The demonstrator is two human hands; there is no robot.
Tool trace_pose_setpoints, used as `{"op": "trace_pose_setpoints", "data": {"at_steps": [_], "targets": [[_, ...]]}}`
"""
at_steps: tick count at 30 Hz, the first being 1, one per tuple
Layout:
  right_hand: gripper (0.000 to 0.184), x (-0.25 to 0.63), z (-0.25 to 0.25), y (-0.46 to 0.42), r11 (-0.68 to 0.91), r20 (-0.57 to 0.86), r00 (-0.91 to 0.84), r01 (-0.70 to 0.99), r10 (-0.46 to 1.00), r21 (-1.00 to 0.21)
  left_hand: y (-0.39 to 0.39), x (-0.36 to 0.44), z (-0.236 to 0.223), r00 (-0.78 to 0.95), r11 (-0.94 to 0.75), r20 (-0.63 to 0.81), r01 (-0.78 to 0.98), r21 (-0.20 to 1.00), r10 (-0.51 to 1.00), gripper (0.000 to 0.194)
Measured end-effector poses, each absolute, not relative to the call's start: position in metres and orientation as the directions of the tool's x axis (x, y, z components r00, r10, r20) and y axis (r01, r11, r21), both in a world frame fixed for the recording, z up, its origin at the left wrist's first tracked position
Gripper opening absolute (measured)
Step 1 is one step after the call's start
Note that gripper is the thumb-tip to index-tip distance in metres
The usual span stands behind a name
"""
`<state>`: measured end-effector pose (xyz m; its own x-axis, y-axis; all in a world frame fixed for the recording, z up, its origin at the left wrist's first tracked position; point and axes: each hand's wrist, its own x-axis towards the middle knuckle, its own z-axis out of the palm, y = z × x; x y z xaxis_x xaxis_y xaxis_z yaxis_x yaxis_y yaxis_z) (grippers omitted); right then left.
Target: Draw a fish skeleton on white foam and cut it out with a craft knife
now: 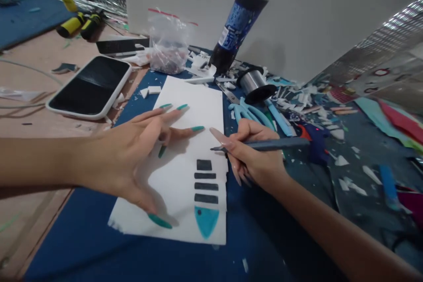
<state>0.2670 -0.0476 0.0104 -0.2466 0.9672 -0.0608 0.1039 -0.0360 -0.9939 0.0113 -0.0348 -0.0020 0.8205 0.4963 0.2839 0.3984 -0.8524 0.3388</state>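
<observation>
A white sheet of paper or thin board [175,224] lies on a dark blue mat. Drawn along its right side are a turquoise fish head [206,221] with a dark eye and several dark bars stacked above it. My left hand [145,141] rests on the sheet, fingers spread, long green nails pointing right and away. My right hand [256,154] grips a dark marker pen [277,143] whose tip points left, just above the bars. Whether that tip touches the sheet I cannot tell.
A white-cased phone [90,88] lies at the left. Behind the sheet stand a clear zip bag [168,44] and a cola bottle [236,31]. Light-blue scissors [251,112], a wire spool [256,85] and a dark blue glue gun [317,141] lie at the right among white scraps.
</observation>
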Motion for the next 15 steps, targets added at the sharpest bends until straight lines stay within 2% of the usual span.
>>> {"op": "trace_pose_setpoints", "data": {"at_steps": [3, 9, 15], "targets": [[0.038, 0.2662, 0.0095, -0.0482, 0.037, 0.002, -0.260, 0.130, 0.966, -0.991, -0.0334, 0.0090, -0.0027, 0.826, -0.849, 0.262, 0.407, 0.337, 0.499, 0.065], [0.042, 0.2606, 0.0112, -0.0474, 0.243, 0.156, -0.275, 0.322, 0.949, -0.915, -0.0300, 0.0088, 0.0035, 0.856, -0.845, 0.166, 0.420, 0.331, 0.490, 0.066], [0.039, 0.2615, 0.0123, -0.0458, 0.279, 0.162, -0.335, 0.341, 0.928, -0.898, -0.0285, 0.0084, 0.0025, 0.855, -0.844, 0.190, 0.396, 0.361, 0.482, 0.061]]}}
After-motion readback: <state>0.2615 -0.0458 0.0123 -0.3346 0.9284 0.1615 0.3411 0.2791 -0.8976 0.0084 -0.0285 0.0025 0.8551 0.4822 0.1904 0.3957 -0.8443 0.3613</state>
